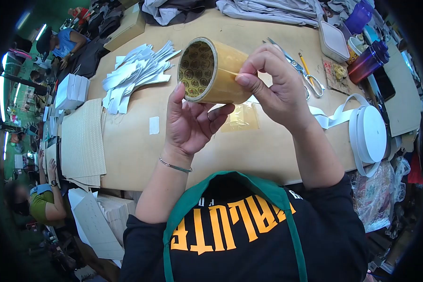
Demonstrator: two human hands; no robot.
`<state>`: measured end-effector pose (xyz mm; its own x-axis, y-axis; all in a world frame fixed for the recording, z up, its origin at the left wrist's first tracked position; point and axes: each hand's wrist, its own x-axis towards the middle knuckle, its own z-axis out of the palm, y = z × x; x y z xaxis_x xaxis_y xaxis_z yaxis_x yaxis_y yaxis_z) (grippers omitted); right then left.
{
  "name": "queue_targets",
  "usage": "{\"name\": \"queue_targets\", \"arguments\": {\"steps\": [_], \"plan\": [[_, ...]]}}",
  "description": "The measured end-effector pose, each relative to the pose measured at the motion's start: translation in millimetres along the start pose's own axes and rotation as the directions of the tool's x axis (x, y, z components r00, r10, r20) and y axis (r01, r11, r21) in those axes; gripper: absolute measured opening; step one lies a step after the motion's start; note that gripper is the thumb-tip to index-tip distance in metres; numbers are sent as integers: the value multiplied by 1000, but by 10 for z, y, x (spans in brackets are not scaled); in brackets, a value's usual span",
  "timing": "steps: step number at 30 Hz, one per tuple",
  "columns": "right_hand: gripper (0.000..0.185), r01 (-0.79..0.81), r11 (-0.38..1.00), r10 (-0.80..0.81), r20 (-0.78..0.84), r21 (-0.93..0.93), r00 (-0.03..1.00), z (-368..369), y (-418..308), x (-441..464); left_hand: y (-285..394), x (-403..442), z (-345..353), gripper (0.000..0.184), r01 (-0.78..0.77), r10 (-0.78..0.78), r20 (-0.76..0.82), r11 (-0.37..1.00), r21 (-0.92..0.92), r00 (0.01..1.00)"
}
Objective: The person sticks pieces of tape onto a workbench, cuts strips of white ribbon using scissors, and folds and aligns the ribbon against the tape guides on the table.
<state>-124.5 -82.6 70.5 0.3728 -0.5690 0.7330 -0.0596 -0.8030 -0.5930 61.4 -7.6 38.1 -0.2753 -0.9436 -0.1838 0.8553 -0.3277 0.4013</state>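
Note:
A wide roll of tan packing tape (237, 58) is held up above the table, tilted so that its hollow printed core faces left. My left hand (190, 124) grips the roll from below, its thumb at the left rim and its fingers curled underneath. At the roll's right side, the thumb and index finger of my right hand (279, 87) pinch at the tape's surface, where a thin line runs across. Whether a loose tape end is between those fingertips is too small to tell. Beneath the roll, a yellowish clear piece of film (242, 117) lies on the table.
White strips (134, 77) are heaped at the back left, near a small white square (154, 125). Scissors (313, 84) and a pencil (304, 64) lie right of my hands. A white ribbon roll (371, 134), a tumbler (369, 61) and stacked sheets (82, 141) flank the table. Other people sit at left.

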Motion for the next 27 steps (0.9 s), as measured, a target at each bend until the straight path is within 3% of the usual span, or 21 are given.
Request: {"name": "queue_targets", "arguments": {"steps": [8, 11, 14, 17, 20, 21, 23, 27], "plan": [[17, -12, 995, 26, 143, -100, 989, -44, -68, 61, -14, 23, -7, 68, 8, 5, -130, 995, 103, 991], [26, -215, 977, 213, 165, -4, 963, -55, -187, 104, -36, 39, 0, 68, 66, -35, -176, 983, 172, 984], [26, -645, 764, 614, 341, -28, 712, -174, -368, 215, -103, 28, -92, 70, 105, -95, -74, 985, 137, 993], [30, -631, 751, 660, 229, -194, 716, -167, -324, 217, -148, 19, -124, 74, 121, -120, -15, 987, 105, 993], [38, -512, 858, 505, 108, 51, 857, -131, -43, 54, -165, 12, -137, 78, 160, -159, 80, 987, 4, 984], [36, -520, 795, 534, 47, 311, 844, -133, 32, -36, -166, 8, -123, 80, 167, -166, 92, 986, -5, 982], [33, -390, 530, 620, -30, 753, 784, -129, 125, -196, -165, -2, -91, 82, 178, -174, 113, 984, -26, 978], [34, -366, 522, 582, -8, 770, 813, 9, -157, -430, -171, -5, -143, 84, 138, -136, 66, 990, -38, 989]]}}
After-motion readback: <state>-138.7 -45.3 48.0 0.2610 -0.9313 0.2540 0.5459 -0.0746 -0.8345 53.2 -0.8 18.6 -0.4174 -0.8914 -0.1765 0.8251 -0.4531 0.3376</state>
